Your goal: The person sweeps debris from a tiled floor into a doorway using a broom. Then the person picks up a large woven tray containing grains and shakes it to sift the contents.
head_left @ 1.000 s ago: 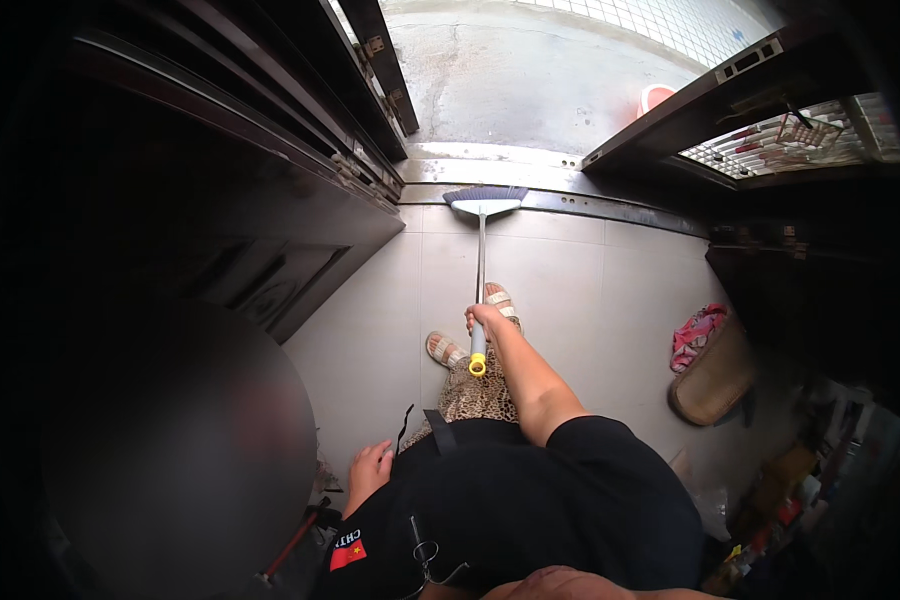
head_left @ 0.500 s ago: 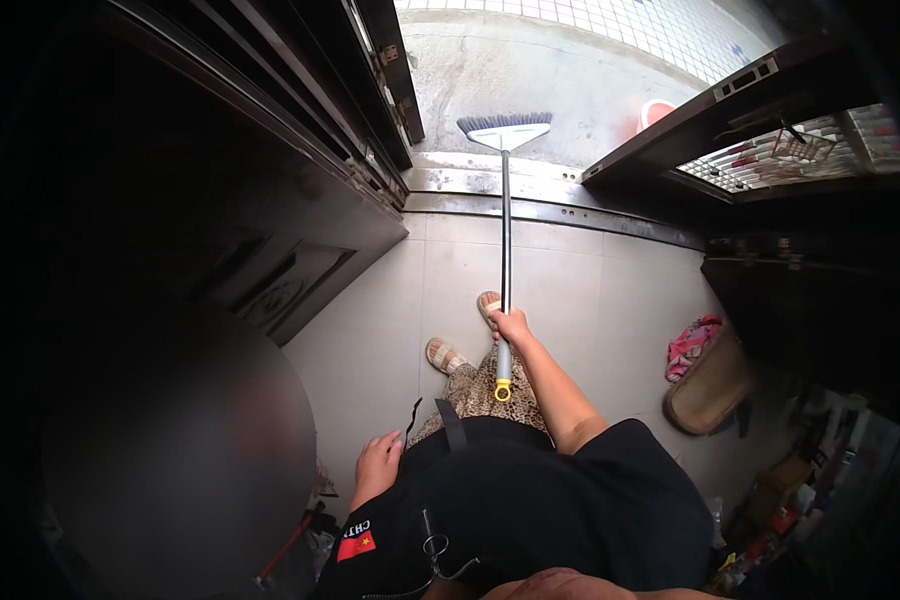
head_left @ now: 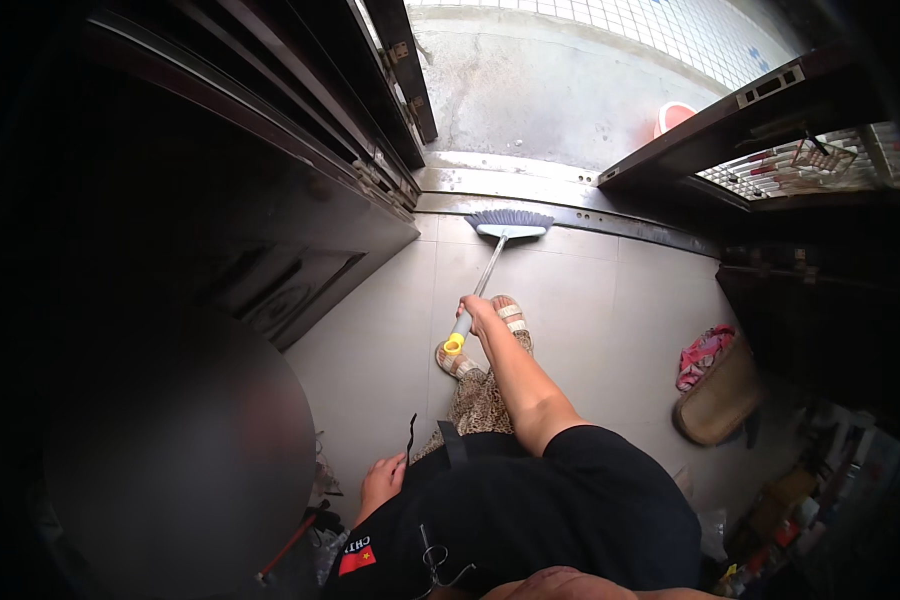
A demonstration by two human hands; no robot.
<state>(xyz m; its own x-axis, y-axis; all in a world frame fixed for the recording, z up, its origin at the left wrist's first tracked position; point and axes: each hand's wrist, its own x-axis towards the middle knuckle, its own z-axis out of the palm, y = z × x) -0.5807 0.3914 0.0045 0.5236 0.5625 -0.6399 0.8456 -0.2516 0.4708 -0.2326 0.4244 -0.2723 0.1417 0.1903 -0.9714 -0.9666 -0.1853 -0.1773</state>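
On the pale tiled floor (head_left: 590, 330), by the metal door threshold (head_left: 530, 195), resting a broom (head_left: 490, 262) with its grey-blue bristle head against the sill and its slim handle slanting back toward the body. Gripping that handle just above its yellow end cap with the right hand (head_left: 478, 312), fingers wrapped tight round it, arm stretching forward. Hanging the left hand (head_left: 382, 482) loose at the hip, fingers half curled and holding nothing, well apart from the broom. Standing in strapped sandals (head_left: 508, 312) just beside the handle's lower end. Lying near the right wall: a woven basket (head_left: 718, 405) with pink cloth (head_left: 703, 352) spilling over its rim. Beyond the threshold, showing part of a red tub (head_left: 673, 116) on rough concrete.
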